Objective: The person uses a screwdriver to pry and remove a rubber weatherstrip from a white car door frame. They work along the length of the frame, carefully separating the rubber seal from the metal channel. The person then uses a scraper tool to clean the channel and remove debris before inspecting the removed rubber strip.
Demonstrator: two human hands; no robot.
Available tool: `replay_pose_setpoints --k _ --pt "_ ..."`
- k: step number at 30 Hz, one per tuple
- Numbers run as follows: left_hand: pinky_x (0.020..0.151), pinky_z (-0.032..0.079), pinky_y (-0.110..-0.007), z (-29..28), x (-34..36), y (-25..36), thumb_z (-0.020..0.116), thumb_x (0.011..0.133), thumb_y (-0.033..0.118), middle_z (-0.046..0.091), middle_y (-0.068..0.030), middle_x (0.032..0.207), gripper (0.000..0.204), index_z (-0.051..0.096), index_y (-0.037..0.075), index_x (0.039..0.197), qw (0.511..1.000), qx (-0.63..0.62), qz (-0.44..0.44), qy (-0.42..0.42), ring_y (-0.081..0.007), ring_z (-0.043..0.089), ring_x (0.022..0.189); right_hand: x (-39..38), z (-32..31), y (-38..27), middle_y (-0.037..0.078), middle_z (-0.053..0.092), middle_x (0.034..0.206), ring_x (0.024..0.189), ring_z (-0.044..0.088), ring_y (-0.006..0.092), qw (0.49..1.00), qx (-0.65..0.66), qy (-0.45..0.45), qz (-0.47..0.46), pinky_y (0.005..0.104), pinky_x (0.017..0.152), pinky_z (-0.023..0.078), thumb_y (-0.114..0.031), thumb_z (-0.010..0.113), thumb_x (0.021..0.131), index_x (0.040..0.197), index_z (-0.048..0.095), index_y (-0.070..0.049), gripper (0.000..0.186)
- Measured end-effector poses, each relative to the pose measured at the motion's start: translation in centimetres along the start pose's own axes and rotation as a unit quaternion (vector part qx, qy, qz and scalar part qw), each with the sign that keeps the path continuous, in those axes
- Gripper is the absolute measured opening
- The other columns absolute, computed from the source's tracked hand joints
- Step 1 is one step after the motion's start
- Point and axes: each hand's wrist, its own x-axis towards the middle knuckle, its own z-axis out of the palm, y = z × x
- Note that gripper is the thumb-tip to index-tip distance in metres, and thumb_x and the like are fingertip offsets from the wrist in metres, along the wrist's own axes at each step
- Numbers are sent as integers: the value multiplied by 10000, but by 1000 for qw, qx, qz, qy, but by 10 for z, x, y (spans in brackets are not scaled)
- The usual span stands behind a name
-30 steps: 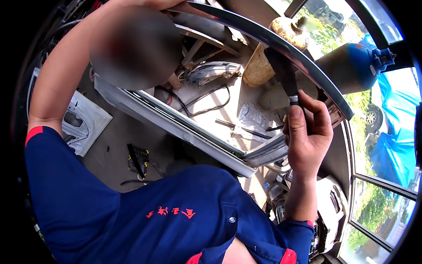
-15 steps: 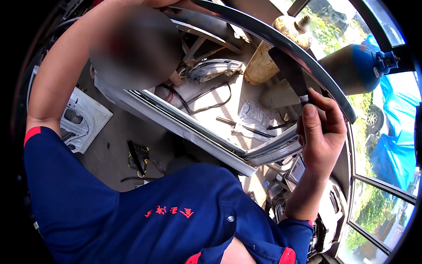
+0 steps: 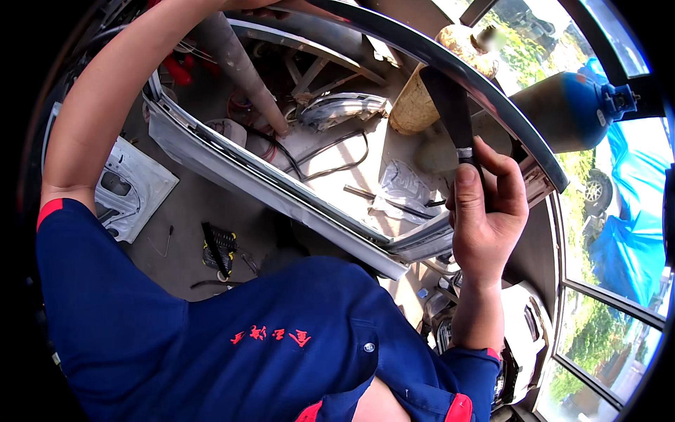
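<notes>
A car door frame (image 3: 267, 183) with pale metal rails and a dark curved upper trim (image 3: 394, 35) spans the middle and top of the head view. My right hand (image 3: 489, 211) is closed around the handle of a dark, wide-bladed scraper (image 3: 443, 95), whose blade tip lies at or close to the trim's inner edge. My left arm reaches up along the left to my left hand (image 3: 246, 5), at the upper end of the frame; its fingers are mostly cut off by the picture's edge.
A grey post (image 3: 246, 84), curved lamp-like part (image 3: 341, 109), black rubber strips (image 3: 330, 171) and rusty cylinder (image 3: 411, 109) lie beyond the frame. A blue-grey gas cylinder (image 3: 562, 112) is by the windows at right. A white panel (image 3: 144, 211) and tool case (image 3: 219, 253) are lower left.
My right hand and scraper moved rightward along the trim, then back left. My left arm stays raised. A blurred patch that covered the upper left is gone, showing the grey post.
</notes>
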Motion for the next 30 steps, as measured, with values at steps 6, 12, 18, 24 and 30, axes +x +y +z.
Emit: replay_pose_setpoints --k 6,12,18,24,30 --pt "873 489 -412 2 9 -11 379 1013 295 683 -183 1027 431 663 -29 998 998 54 38 10 -291 638 966 17 -18 -20 8 658 882 703 533 28 998 27 -22 50 177 641 425 -79 693 970 1224 635 30 282" --pt "905 479 -423 -5 -1 8 388 1003 318 692 -196 1065 447 672 -25 1040 1000 -6 -22 -5 -306 640 1013 5 -6 -6 -4 650 880 725 528 25 999 34 1 41 177 647 419 -79 684 976 1251 620 27 301" --pt "896 482 -421 -1 12 -7 392 1004 333 697 -185 1079 455 669 -20 1077 999 32 -3 4 -303 642 1020 3 5 -1 4 656 944 778 552 31 999 33 14 31 177 676 430 -80 679 978 1257 616 22 303" --pt "905 476 -415 1 3 -2 389 1009 319 697 -173 1078 440 670 -13 1078 999 -9 -40 20 -288 644 1016 20 -14 -18 -25 600 748 570 466 20 999 -1 -30 38 179 505 337 -109 652 1000 1262 617 12 290" --pt "917 472 -412 2 7 -6 377 1010 314 696 -174 1080 441 677 -1 1086 999 20 -12 22 -289 636 1041 6 3 -8 -12 659 895 746 532 23 999 31 6 39 170 658 414 -74 682 976 1247 620 9 290"
